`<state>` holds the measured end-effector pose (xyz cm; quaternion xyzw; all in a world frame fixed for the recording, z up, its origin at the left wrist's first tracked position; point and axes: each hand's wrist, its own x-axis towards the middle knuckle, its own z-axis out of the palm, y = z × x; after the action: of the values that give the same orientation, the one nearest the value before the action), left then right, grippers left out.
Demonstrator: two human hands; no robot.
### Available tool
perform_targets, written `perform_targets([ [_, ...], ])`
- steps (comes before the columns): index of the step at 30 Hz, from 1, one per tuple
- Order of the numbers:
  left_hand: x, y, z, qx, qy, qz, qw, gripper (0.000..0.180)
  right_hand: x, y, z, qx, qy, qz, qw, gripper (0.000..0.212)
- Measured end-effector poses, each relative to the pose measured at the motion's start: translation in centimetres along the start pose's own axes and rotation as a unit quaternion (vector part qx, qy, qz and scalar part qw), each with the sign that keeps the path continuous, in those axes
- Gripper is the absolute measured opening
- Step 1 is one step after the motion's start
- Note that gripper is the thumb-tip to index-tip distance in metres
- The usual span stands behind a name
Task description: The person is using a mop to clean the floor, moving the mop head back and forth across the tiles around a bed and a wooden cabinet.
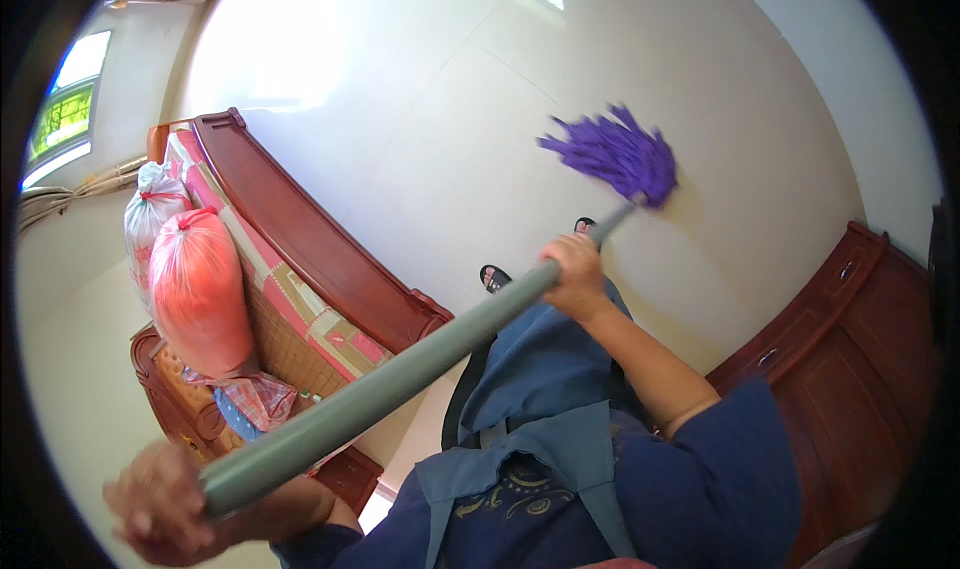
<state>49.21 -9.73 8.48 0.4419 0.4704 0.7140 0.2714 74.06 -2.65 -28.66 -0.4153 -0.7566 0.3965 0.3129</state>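
A mop with a thick grey-green handle (390, 381) runs slantwise across the view, from the lower left up to the right. Its purple strip head (620, 159) rests on the pale tiled floor (440, 149) ahead of my feet, the strips fanned toward the far left. My left hand (165, 504) is closed round the top end of the handle, slightly blurred. Lower down the shaft, nearer the mop head, my right hand (577, 277) grips it with the fingers wrapped round.
At left stands a bed with a dark red wooden footboard (290, 219). On it lie a stuffed pink bag (200, 289) and a whitish bag (150, 209). A reddish-brown wooden cabinet (830, 369) stands close on my right, by the white wall (850, 79).
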Motion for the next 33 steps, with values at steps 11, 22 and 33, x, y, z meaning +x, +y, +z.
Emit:
perform_targets([
  [11,-11.7,-16.2,0.1,-0.014,-0.28,-0.337,0.899,0.01,-21.9,11.5,-2.7,-0.21,0.01,0.247,0.946,0.02],
  [22,-9.4,0.0,-18.0,0.11,-0.169,0.008,0.979,0.028,0.4,-1.8,17.7,-0.101,0.152,-0.053,0.982,0.028],
  [33,-19.6,1.6,-14.5,0.323,-0.127,0.118,0.931,0.025,5.9,-6.9,28.3,0.034,-0.075,-0.123,0.989,0.015],
])
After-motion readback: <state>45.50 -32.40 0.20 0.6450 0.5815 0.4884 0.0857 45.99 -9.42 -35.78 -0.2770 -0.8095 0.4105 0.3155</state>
